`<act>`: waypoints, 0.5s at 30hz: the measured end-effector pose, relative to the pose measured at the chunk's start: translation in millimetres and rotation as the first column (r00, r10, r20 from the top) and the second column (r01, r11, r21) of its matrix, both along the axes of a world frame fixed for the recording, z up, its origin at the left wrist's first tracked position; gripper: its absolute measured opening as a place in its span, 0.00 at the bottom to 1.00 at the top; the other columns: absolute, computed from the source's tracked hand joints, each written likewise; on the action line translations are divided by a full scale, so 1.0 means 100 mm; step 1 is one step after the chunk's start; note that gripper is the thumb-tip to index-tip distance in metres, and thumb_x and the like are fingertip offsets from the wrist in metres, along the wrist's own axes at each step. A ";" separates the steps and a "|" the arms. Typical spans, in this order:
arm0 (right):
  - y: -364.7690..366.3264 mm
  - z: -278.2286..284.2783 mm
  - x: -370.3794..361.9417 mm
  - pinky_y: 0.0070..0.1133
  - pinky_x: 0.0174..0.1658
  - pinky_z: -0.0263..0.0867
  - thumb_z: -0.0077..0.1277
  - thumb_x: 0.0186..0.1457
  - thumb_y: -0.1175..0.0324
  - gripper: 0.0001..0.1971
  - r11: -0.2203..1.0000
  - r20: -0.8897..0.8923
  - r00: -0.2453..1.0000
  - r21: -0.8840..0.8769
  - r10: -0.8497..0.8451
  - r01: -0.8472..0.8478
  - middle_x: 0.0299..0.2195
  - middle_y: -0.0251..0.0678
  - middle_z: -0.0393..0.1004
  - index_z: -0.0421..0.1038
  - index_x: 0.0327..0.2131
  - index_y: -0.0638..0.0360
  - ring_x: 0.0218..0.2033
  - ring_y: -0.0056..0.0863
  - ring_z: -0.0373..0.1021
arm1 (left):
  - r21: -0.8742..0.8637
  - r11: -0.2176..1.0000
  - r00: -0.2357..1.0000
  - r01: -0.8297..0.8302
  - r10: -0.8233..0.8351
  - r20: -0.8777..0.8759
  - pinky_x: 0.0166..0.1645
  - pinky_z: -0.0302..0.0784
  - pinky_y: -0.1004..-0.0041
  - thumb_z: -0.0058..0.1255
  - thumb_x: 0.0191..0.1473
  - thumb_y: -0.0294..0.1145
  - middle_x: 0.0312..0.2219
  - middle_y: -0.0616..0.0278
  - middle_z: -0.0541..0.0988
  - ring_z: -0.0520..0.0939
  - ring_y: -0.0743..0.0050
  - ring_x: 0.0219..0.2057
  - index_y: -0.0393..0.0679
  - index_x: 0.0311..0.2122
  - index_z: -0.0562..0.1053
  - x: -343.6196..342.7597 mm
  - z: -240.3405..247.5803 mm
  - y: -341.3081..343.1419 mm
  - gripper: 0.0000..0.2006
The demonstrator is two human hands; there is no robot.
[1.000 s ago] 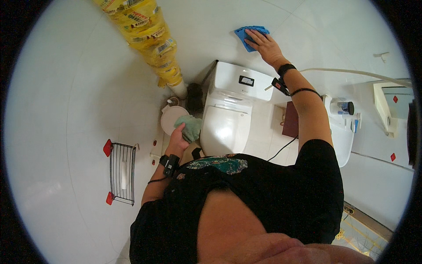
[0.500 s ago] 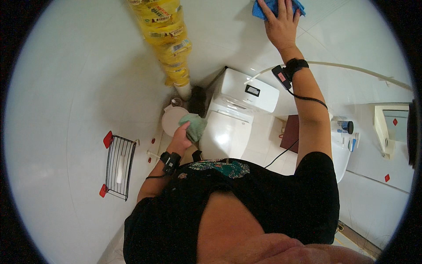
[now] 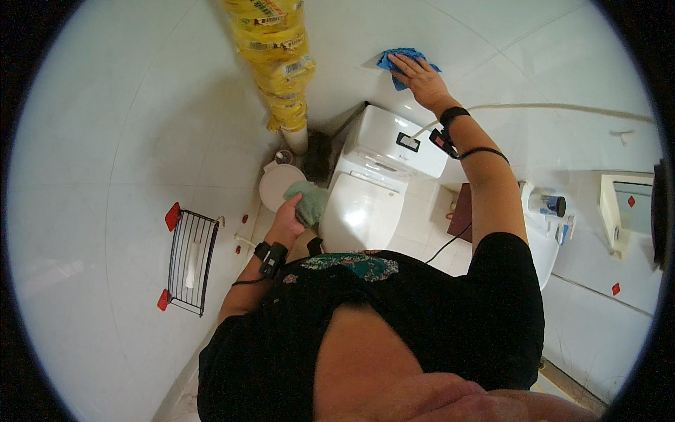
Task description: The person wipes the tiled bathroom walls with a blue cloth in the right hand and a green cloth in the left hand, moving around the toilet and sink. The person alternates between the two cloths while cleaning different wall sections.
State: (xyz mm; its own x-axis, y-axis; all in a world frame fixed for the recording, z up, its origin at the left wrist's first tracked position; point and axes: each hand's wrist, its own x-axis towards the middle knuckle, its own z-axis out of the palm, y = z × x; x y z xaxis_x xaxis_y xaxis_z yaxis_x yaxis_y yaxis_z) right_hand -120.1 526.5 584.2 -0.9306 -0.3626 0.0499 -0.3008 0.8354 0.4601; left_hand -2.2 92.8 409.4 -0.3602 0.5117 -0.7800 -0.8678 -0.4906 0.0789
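Observation:
My right hand (image 3: 420, 79) presses a blue cloth (image 3: 401, 60) flat against the white tiled wall above the toilet tank (image 3: 394, 141). My left hand (image 3: 288, 214) hangs low beside the toilet and grips a bunched green cloth (image 3: 309, 202). The white toilet (image 3: 362, 211) stands below me with its lid closed. Both wrists carry black bands with thin cables.
A pipe wrapped in yellow plastic (image 3: 275, 56) runs down the wall left of the toilet. A round white bin lid (image 3: 278, 184) sits by its base. A black wire rack with red ends (image 3: 188, 259) hangs on the left wall. A white basin with bottles (image 3: 548, 211) is at right.
My right hand slid the blue cloth up the wall, then back down and left to just above the tank. My left hand kept the green cloth in place.

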 end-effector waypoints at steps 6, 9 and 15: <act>-0.12 0.67 -0.28 0.33 0.62 0.50 0.46 0.53 0.74 0.30 1.000 -0.391 0.920 -0.029 -0.013 0.001 0.65 0.29 0.49 0.59 0.59 0.35 0.63 0.28 0.53 | 0.019 1.000 1.000 -0.013 0.013 -0.019 0.57 0.68 0.56 0.40 0.61 0.32 0.52 0.53 0.70 0.72 0.54 0.53 0.37 0.55 0.64 -0.01 0.00 -0.05 0.18; -0.30 1.11 -0.46 0.45 0.60 0.48 0.43 0.50 0.76 0.26 0.967 -0.580 0.810 -0.246 -0.086 -0.073 0.62 0.51 0.51 0.65 0.55 0.47 0.61 0.49 0.52 | 0.051 0.999 1.000 -0.013 0.013 0.001 0.57 0.68 0.56 0.40 0.62 0.32 0.52 0.53 0.70 0.72 0.54 0.52 0.37 0.55 0.64 -0.01 0.00 -0.05 0.18; -0.65 1.20 -0.64 0.44 0.60 0.48 0.43 0.50 0.76 0.26 0.965 -0.724 0.683 -0.236 -0.099 -0.111 0.62 0.49 0.52 0.65 0.55 0.49 0.60 0.48 0.53 | 0.060 0.998 0.999 -0.036 0.037 -0.021 0.57 0.68 0.58 0.40 0.62 0.33 0.53 0.53 0.70 0.72 0.55 0.52 0.37 0.55 0.64 0.00 -0.03 0.01 0.18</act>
State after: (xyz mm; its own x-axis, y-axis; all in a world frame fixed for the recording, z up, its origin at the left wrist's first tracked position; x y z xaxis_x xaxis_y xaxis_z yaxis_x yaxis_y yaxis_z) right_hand -184.5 461.9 704.2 -0.5594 -0.2462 0.7915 0.0337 0.9473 0.3185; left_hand -2.2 93.8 406.0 -0.3967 0.5433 -0.7399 -0.8476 -0.5263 0.0679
